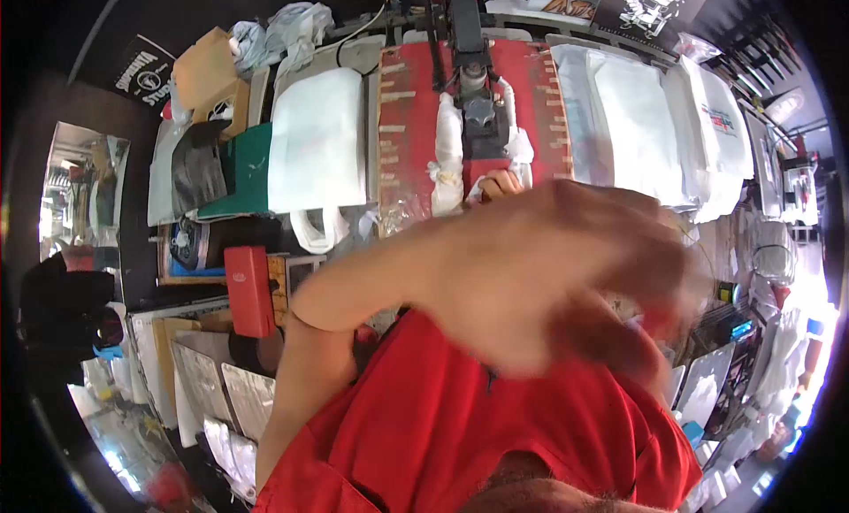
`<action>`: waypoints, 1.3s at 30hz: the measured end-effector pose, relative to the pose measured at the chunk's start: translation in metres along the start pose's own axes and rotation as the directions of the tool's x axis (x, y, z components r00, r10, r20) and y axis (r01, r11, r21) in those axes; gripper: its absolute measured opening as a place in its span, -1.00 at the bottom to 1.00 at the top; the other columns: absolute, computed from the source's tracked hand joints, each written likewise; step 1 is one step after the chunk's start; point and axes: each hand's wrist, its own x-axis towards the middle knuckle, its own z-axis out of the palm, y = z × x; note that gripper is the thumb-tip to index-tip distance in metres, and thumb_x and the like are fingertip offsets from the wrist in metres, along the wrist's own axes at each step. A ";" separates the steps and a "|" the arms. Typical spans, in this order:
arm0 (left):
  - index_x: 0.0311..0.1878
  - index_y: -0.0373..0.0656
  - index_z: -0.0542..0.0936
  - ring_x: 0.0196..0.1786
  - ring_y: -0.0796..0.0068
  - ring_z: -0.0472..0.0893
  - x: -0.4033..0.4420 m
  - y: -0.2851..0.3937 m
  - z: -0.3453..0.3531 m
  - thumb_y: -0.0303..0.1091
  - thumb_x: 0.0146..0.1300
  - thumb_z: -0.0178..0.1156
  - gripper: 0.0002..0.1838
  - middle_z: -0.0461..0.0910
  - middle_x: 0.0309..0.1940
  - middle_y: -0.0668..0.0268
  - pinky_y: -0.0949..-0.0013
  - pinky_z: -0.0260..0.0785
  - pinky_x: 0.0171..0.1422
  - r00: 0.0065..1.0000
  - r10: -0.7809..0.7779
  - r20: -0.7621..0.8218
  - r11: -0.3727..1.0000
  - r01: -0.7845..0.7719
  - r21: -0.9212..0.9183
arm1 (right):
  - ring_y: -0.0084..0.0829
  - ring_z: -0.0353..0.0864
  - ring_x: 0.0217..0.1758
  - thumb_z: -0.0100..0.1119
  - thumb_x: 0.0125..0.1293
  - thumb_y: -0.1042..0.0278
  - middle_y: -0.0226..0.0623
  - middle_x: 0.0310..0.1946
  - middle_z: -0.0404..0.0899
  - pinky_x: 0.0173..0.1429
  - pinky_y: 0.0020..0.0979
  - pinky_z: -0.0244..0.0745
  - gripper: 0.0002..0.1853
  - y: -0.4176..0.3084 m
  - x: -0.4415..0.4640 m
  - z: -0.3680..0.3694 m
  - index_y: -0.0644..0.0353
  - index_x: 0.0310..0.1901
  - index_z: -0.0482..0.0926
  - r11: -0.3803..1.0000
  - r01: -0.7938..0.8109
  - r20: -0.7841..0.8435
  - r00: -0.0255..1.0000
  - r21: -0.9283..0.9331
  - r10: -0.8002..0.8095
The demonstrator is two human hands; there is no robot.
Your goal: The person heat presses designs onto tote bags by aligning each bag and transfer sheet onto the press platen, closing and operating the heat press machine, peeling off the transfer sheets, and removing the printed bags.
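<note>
My left arm crosses close in front of the camera, and my left hand (610,265) is smeared by motion, so its fingers cannot be read. Beyond it, my right hand (501,185) shows only as curled fingers at the front of a press-like machine (480,115). These fingers are by the lower end of a white-wrapped handle (519,149); what they grip is hidden. Another white-wrapped handle (448,146) stands to the left. The machine has a black arm with a knob over a worn red board (407,124) edged with tape strips.
White fabric bags (318,133) lie left of the red board, beside a green sheet (248,170). More white bags (632,128) are stacked on the right. A red box (248,292) stands lower left, and an open cardboard box (208,71) sits at the back left.
</note>
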 end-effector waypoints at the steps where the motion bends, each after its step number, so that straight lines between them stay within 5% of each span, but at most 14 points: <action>1: -0.28 -0.15 0.67 -0.15 0.29 0.69 0.008 0.013 0.009 -0.08 0.39 0.37 -0.69 0.67 -0.24 0.30 0.26 0.58 -0.11 0.997 0.080 0.011 0.987 -0.078 -0.141 | -0.17 0.60 -0.02 0.24 0.37 0.36 -0.25 -0.11 0.59 0.08 -0.11 0.55 -0.85 -0.006 -0.009 0.004 0.22 -0.11 0.62 0.818 -0.489 0.181 0.872 0.301 0.455; 3: -0.27 -0.16 0.66 -0.15 0.30 0.69 0.012 0.027 0.031 -0.07 0.35 0.40 -0.67 0.67 -0.24 0.29 0.27 0.58 -0.11 0.995 0.104 -0.001 0.949 -0.099 -0.300 | 0.02 0.58 0.01 0.42 0.20 0.28 -0.12 -0.07 0.59 0.05 -0.05 0.53 -0.74 -0.020 0.019 -0.028 0.21 -0.16 0.63 0.936 -0.308 0.087 0.951 0.173 0.296; 6: -0.25 -0.18 0.64 -0.15 0.33 0.68 0.010 0.033 0.057 -0.04 0.29 0.44 -0.64 0.66 -0.24 0.28 0.28 0.57 -0.11 0.993 0.111 -0.039 0.881 -0.116 -0.458 | 0.01 0.60 -0.09 0.39 0.19 0.28 -0.11 -0.14 0.58 -0.03 -0.07 0.56 -0.76 -0.010 0.012 -0.021 0.23 -0.23 0.59 0.961 -0.235 0.090 0.970 0.143 0.224; 7: -0.24 -0.18 0.64 -0.15 0.33 0.68 0.011 0.032 0.062 -0.03 0.27 0.45 -0.62 0.66 -0.24 0.28 0.28 0.56 -0.11 0.993 0.111 -0.040 0.860 -0.116 -0.497 | -0.04 0.60 0.02 0.37 0.17 0.23 -0.14 -0.13 0.58 0.07 -0.04 0.57 -0.70 -0.008 0.007 -0.015 0.22 -0.15 0.62 0.955 -0.271 0.088 0.961 0.120 0.262; 20: -0.16 -0.25 0.57 -0.15 0.43 0.64 0.012 0.025 0.088 0.09 0.02 0.62 -0.37 0.63 -0.24 0.23 0.32 0.52 -0.09 0.995 -0.040 -0.092 0.739 -0.032 -0.673 | -0.07 0.62 -0.10 0.30 0.11 0.36 -0.18 -0.25 0.58 0.00 -0.03 0.57 -0.88 -0.014 0.008 -0.011 0.18 -0.38 0.58 0.946 -0.300 0.099 0.952 0.120 0.289; 25: -0.13 -0.28 0.54 -0.15 0.46 0.62 0.006 0.026 0.049 0.14 -0.08 0.68 -0.26 0.62 -0.24 0.21 0.33 0.50 -0.09 0.996 -0.047 0.077 0.715 0.087 -0.693 | -0.07 0.61 -0.11 0.32 0.11 0.38 -0.19 -0.26 0.55 -0.02 -0.05 0.58 -0.87 -0.015 0.017 -0.020 0.18 -0.41 0.56 0.942 -0.301 0.085 0.953 0.149 0.291; 26: 0.06 -0.31 0.54 -0.05 0.38 0.66 0.006 0.030 0.044 0.13 -0.28 0.77 -0.06 0.65 -0.01 0.16 0.36 0.56 0.05 0.993 0.070 0.098 0.835 -0.005 -0.550 | -0.06 0.60 -0.12 0.31 0.12 0.38 -0.18 -0.27 0.56 -0.02 -0.05 0.58 -0.88 -0.012 0.016 -0.018 0.19 -0.41 0.56 0.950 -0.286 0.081 0.957 0.128 0.277; 32: 0.13 -0.32 0.53 0.01 0.33 0.66 0.015 0.020 0.058 0.06 -0.29 0.79 -0.02 0.64 0.07 0.13 0.32 0.57 0.10 0.962 0.221 0.159 0.839 -0.105 -0.535 | -0.03 0.61 -0.14 0.27 0.14 0.42 -0.15 -0.28 0.57 -0.03 -0.03 0.58 -0.92 -0.011 0.014 -0.015 0.21 -0.39 0.58 0.968 -0.219 0.069 0.975 0.125 0.211; 39: 0.22 -0.34 0.51 0.08 0.27 0.66 0.001 0.003 0.039 -0.03 -0.31 0.81 0.03 0.62 0.17 0.09 0.28 0.58 0.17 0.890 0.274 0.365 0.769 0.024 -0.638 | -0.11 0.64 -0.08 0.30 0.14 0.40 -0.21 -0.25 0.59 0.06 -0.12 0.57 -0.89 -0.006 0.005 0.000 0.18 -0.31 0.62 0.961 -0.264 0.089 0.962 0.086 0.257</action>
